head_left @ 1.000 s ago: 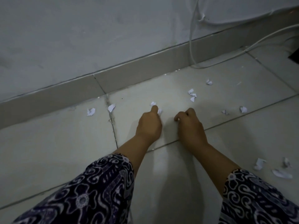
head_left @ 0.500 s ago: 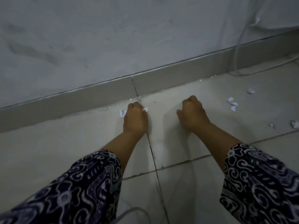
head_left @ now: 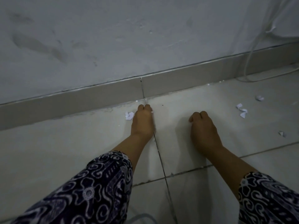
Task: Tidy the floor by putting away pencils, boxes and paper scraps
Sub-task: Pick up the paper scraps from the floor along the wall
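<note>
White paper scraps lie on the pale tiled floor (head_left: 80,151). My left hand (head_left: 142,122) rests on the floor near the skirting, fingers curled, with a white bit of paper scrap (head_left: 152,112) showing at its fingertips. A crumpled scrap (head_left: 129,115) lies touching the left side of that hand. My right hand (head_left: 203,126) is a closed fist resting on the tile to the right; nothing shows in it. More scraps lie further right: a small cluster (head_left: 241,109), one nearer the wall (head_left: 259,97) and one (head_left: 282,134) closer to me.
A grey skirting tile (head_left: 80,101) runs along the base of the scuffed wall (head_left: 113,38) just beyond my hands. White cables (head_left: 247,62) hang down the wall at the far right and trail on the floor. Patterned sleeves cover both forearms.
Both hands have moved left and closer to the skirting. My left hand went from a scrap in the tile's middle to the scraps by the grout line and curled over one.
</note>
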